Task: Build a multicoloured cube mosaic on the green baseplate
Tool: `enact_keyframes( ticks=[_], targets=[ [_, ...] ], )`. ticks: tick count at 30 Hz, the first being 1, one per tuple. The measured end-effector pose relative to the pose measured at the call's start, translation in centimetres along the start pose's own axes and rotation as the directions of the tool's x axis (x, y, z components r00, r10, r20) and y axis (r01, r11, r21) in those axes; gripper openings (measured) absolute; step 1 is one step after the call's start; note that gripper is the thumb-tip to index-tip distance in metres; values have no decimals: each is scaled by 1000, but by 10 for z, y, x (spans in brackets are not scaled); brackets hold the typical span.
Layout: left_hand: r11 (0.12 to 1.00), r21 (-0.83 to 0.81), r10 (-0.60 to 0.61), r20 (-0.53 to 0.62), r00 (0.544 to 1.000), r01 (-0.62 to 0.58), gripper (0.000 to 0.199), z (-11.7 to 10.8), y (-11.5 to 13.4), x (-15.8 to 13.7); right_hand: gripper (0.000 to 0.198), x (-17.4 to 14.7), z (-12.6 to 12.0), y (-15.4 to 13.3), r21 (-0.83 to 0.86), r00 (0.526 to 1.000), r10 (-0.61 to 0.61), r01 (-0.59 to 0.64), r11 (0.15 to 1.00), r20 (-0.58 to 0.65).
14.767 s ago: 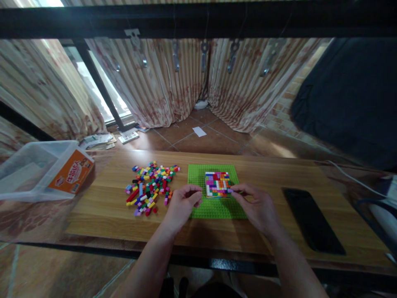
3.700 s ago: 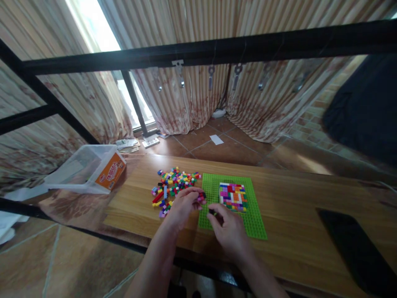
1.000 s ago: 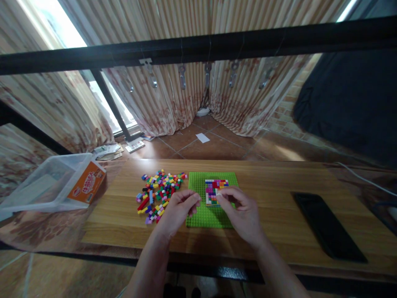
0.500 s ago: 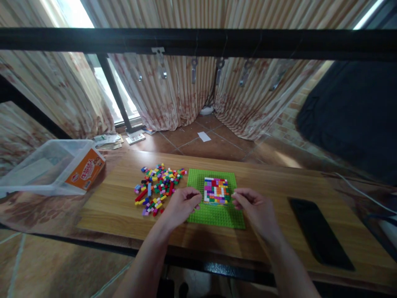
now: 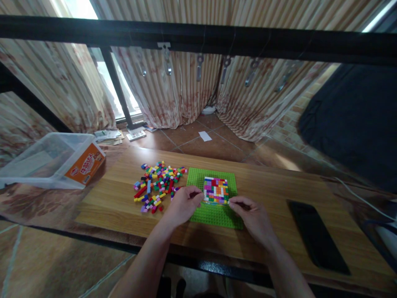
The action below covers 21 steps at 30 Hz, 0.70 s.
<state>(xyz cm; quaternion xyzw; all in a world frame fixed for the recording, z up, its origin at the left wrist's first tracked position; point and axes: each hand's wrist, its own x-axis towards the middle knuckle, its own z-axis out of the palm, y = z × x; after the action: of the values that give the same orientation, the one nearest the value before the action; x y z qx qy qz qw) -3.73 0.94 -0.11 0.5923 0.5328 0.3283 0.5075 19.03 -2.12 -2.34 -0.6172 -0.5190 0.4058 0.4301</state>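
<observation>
A square patch of many-coloured toy bricks [image 5: 216, 190] is built on a green studded baseplate [image 5: 214, 216]. My left hand [image 5: 185, 205] is at the patch's left edge, thumb and forefinger drawn together; whatever they hold, if anything, is hidden. At the lower right corner of the patch, my right hand [image 5: 252, 215] has its thumb and forefinger pinched. A tiny pale spot shows at those fingertips, too small to name. Left of the baseplate lies a loose pile of small bricks [image 5: 161, 179], with a few longer red and blue ones among them.
Everything rests on a wooden board [image 5: 118, 215]. A black phone-like slab [image 5: 318, 236] lies to the right. On the far left stands a clear plastic bin [image 5: 40, 180] with an orange label. A dark metal bar [image 5: 198, 35] crosses above, with clips hanging below it.
My right hand has moved left and toward me, to the lower right corner of the brick patch. My left hand has shifted slightly, staying by the patch's left edge.
</observation>
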Motion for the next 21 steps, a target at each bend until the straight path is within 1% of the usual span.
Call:
enact_keyframes(
  ticks=[4, 7, 11, 15, 21],
  targets=[
    [1000, -4, 2, 2, 1000, -2, 22, 2, 2, 0, 27, 1, 6, 2, 93, 997, 69, -67, 993, -18],
    [1000, 5, 8, -10, 1000, -8, 22, 3, 4, -1, 31, 2, 7, 3, 136, 994, 99, -94, 986, -35],
    [999, 26, 22, -41, 999, -21, 20, 5, 2, -1, 33, 3, 7, 2, 126, 992, 120, -114, 985, -39],
    [995, 90, 43, -74, 996, -36, 18, 7, 1, -1, 32, 5, 7, 0, 135, 987, 160, -155, 979, -22],
    [991, 133, 41, -87, 995, -29, 18, 7, 6, -3, 30, 7, 8, -3, 139, 975, 222, -218, 966, -16]
  ],
)
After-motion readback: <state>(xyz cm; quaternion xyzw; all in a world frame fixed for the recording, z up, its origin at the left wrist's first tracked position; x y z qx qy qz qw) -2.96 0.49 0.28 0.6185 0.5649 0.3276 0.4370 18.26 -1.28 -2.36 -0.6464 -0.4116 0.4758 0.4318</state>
